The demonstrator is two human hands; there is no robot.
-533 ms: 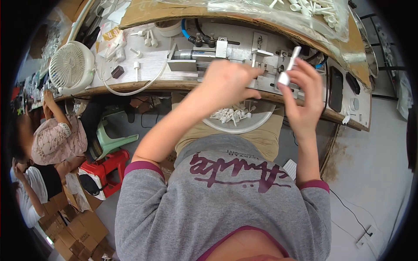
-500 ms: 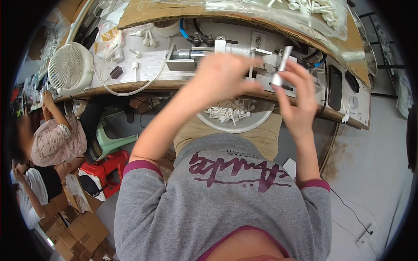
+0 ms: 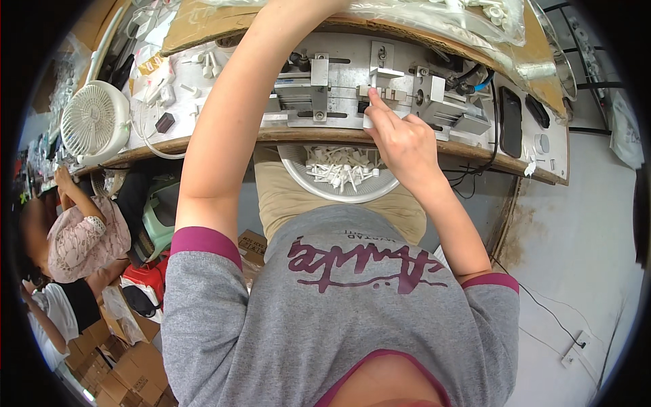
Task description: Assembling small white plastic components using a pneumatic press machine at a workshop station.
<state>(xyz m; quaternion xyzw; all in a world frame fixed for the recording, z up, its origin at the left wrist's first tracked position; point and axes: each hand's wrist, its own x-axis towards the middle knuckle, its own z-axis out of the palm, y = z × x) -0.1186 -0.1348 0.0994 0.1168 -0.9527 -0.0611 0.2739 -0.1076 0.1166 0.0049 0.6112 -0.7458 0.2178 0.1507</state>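
My right hand [image 3: 405,142] is at the metal clamping jig [image 3: 390,95] on the bench. Its index finger reaches onto the small block at the jig's middle. A white plastic piece [image 3: 368,121], mostly hidden, shows at the thumb and curled fingers, which close on it. My left forearm [image 3: 227,108] stretches across the bench to the far side. The left hand itself lies beyond the upper edge of the picture. Below the bench edge, a white round basket [image 3: 291,173] on my lap holds many small white plastic parts [image 3: 339,169].
Cardboard [image 3: 271,32] with a plastic bag of white parts [image 3: 491,13] lies along the far side. At left stands a white fan [image 3: 95,122]; at right lie a black phone [image 3: 510,122] and cables. Another person [image 3: 85,237] sits at the far left.
My left hand has gone from the jig up and away past the picture's top. My right hand has lowered leftward from holding up a white piece to the middle of the jig.
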